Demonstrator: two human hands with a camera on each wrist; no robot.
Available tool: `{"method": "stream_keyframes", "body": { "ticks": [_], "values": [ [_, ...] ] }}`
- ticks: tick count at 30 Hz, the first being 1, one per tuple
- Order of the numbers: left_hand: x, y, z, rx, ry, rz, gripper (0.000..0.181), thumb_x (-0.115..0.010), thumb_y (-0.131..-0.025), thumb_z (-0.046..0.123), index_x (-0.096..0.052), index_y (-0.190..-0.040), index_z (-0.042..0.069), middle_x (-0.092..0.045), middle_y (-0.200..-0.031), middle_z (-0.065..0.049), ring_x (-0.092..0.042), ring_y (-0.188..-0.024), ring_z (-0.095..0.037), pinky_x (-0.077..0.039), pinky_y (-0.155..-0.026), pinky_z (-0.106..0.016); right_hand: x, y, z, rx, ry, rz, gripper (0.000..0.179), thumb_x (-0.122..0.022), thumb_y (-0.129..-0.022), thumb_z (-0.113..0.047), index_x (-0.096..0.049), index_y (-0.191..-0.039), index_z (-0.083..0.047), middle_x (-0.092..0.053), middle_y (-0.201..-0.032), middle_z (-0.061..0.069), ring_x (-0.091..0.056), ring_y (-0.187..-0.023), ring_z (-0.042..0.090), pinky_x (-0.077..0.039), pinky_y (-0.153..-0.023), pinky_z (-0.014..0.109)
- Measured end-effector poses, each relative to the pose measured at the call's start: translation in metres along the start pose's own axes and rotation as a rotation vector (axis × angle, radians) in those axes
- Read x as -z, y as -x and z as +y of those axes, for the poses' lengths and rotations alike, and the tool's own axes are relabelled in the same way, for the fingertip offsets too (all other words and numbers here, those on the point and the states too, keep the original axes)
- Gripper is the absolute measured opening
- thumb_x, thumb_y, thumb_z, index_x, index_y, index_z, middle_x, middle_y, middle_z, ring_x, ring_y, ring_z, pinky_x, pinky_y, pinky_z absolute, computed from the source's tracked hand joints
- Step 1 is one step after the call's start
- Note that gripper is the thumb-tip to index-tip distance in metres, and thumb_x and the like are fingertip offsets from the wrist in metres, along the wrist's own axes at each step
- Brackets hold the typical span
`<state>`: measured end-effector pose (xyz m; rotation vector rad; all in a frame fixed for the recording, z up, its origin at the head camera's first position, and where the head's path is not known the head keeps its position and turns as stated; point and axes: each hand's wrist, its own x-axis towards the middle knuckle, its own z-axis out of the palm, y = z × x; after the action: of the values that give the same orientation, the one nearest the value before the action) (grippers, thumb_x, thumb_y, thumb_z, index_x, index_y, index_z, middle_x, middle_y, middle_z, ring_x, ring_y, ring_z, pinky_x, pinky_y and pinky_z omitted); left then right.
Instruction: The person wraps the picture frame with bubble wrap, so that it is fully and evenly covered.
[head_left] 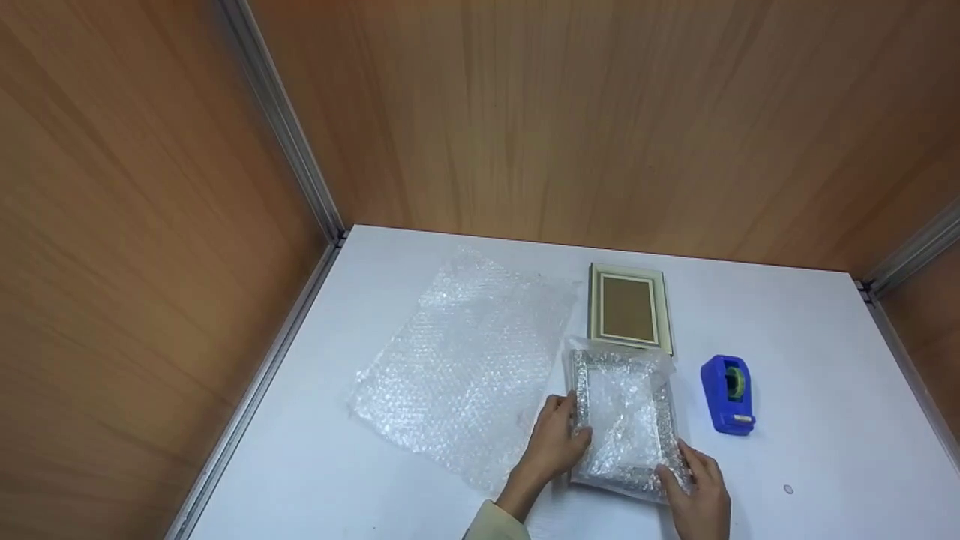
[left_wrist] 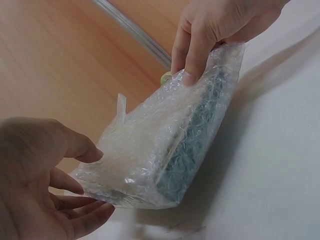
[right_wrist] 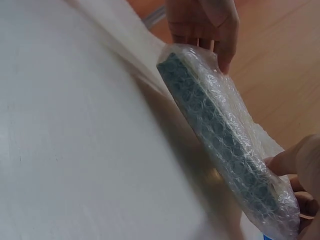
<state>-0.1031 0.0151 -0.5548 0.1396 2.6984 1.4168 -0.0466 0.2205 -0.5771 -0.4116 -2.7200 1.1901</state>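
Two hands of yours pinch the bubble-wrapped frame (head_left: 622, 420) by its edges: your left hand (head_left: 553, 442) along its left side, your right hand (head_left: 701, 491) at its near right corner, thumbs on top. You have it just over the table (head_left: 817, 360); seen from the head, its far edge meets the cream frame (head_left: 596, 307). Right of it sits the blue tape dispenser (head_left: 718, 405), with white tabletop reaching on toward the wall; left lies a bubble-wrap sheet (head_left: 465, 367). Wood-grain panels (head_left: 600, 112) rise behind. Your glossy, dimpled wrapping covers a rectangular, sparkly silver border.
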Motion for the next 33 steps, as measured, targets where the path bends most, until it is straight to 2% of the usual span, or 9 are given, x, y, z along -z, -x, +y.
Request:
{"method": "stream_keyframes", "body": {
  "ticks": [5,9,13,18,23,28,33],
  "values": [
    [-0.002,0.002,0.001,0.004,0.009,-0.004,0.060,-0.063,-0.084,0.018,-0.041,-0.136,-0.001,-0.050,-0.114,-0.006,-0.052,-0.097,-0.012,-0.048,-0.081,-0.027,0.002,0.000,0.004,-0.036,0.004,-0.047,0.054,-0.066,-0.085,-0.026,-0.049,-0.131,-0.002,-0.049,-0.119,0.013,-0.049,-0.111,0.026,-0.041,-0.085,0.026],
    [-0.005,0.002,0.001,-0.001,-0.012,-0.007,0.060,-0.063,-0.083,0.018,-0.041,-0.136,-0.002,-0.050,-0.114,-0.005,-0.052,-0.100,-0.013,-0.047,-0.085,-0.028,0.005,0.000,0.005,-0.059,0.001,-0.082,0.055,-0.065,-0.086,-0.027,-0.047,-0.132,-0.002,-0.047,-0.121,0.014,-0.047,-0.113,0.029,-0.041,-0.090,0.041],
    [-0.008,0.003,0.002,0.016,-0.022,-0.026,0.060,-0.063,-0.084,0.019,-0.040,-0.136,0.000,-0.050,-0.117,-0.004,-0.052,-0.104,-0.014,-0.047,-0.088,-0.028,0.009,0.000,0.008,-0.076,0.013,-0.100,0.057,-0.064,-0.087,-0.031,-0.046,-0.133,-0.002,-0.046,-0.122,0.016,-0.046,-0.113,0.030,-0.041,-0.090,0.042],
    [-0.012,0.005,0.003,0.009,-0.018,-0.036,0.060,-0.064,-0.084,0.019,-0.041,-0.136,0.000,-0.049,-0.119,-0.005,-0.051,-0.109,-0.017,-0.045,-0.093,-0.030,0.011,0.002,0.012,-0.069,0.032,-0.095,0.055,-0.065,-0.086,-0.027,-0.047,-0.132,-0.001,-0.047,-0.121,0.018,-0.049,-0.109,0.031,-0.043,-0.089,0.043],
    [-0.017,0.005,0.002,0.012,-0.025,-0.053,0.060,-0.063,-0.084,0.019,-0.041,-0.136,0.001,-0.049,-0.120,-0.005,-0.050,-0.112,-0.019,-0.043,-0.096,-0.031,0.014,0.001,0.017,-0.066,0.045,-0.130,0.057,-0.063,-0.086,-0.027,-0.044,-0.133,0.001,-0.044,-0.123,0.020,-0.048,-0.110,0.035,-0.043,-0.091,0.047],
    [-0.020,0.003,0.004,0.052,-0.050,-0.084,0.060,-0.063,-0.084,0.020,-0.041,-0.137,0.002,-0.049,-0.120,-0.005,-0.050,-0.113,-0.018,-0.043,-0.096,-0.031,0.017,0.000,0.021,-0.063,0.034,-0.163,0.058,-0.062,-0.086,-0.024,-0.042,-0.133,0.003,-0.042,-0.123,0.023,-0.045,-0.114,0.039,-0.040,-0.094,0.049],
    [-0.022,0.002,0.005,0.078,-0.066,-0.094,0.059,-0.062,-0.084,0.020,-0.042,-0.137,0.004,-0.050,-0.119,-0.004,-0.051,-0.113,-0.018,-0.042,-0.098,-0.031,0.018,0.000,0.023,-0.063,0.040,-0.191,0.062,-0.061,-0.088,-0.030,-0.039,-0.134,0.005,-0.040,-0.124,0.024,-0.043,-0.116,0.041,-0.039,-0.096,0.050]
  ]
}}
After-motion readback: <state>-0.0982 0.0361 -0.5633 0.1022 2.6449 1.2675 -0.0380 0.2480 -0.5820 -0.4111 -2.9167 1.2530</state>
